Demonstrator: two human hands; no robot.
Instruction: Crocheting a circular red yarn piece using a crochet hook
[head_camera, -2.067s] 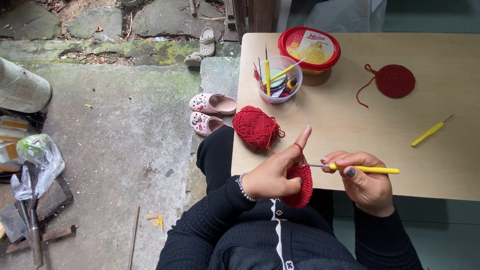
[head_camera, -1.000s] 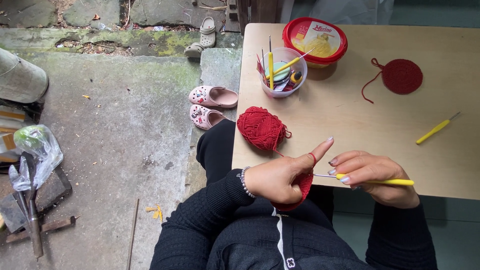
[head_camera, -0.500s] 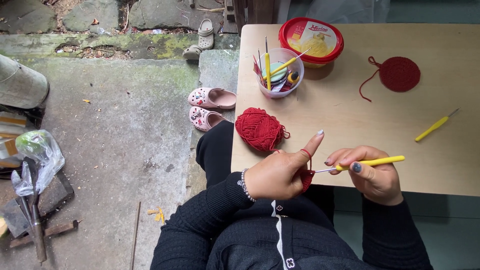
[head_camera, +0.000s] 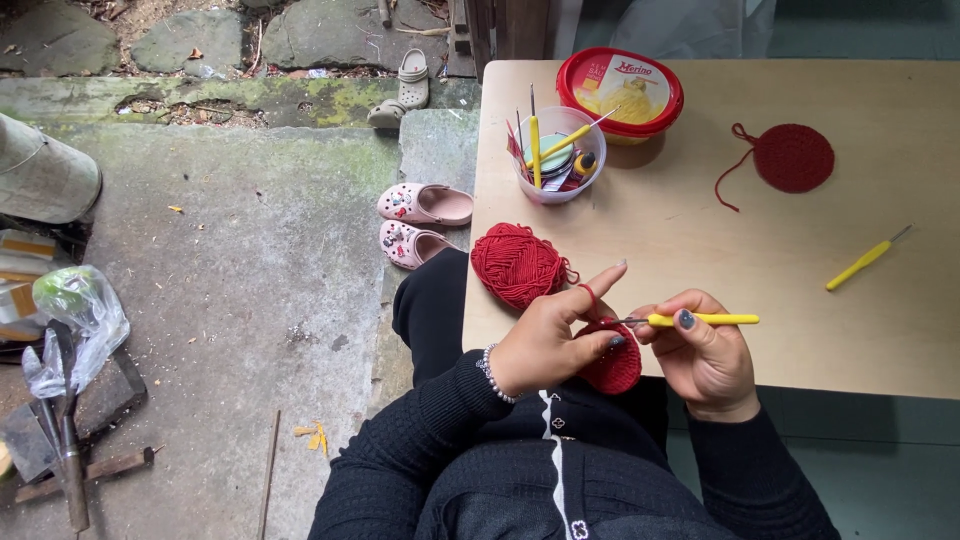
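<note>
Yarn ball (head_camera: 518, 264) sits on the table (head_camera: 700, 250) just left of my hands. Left hand (head_camera: 548, 338) pinches the red crochet piece (head_camera: 612, 368) at the table edge, strand looped over its raised forefinger. Right hand (head_camera: 705, 355) grips the yellow hook (head_camera: 700, 320), which has levelled out since half a second ago, tip back at the piece, so I'd say another stitch is underway.

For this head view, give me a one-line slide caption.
Left hand holds a red crochet piece, right hand works a yellow hook, beside a red yarn ball on the table.
</note>
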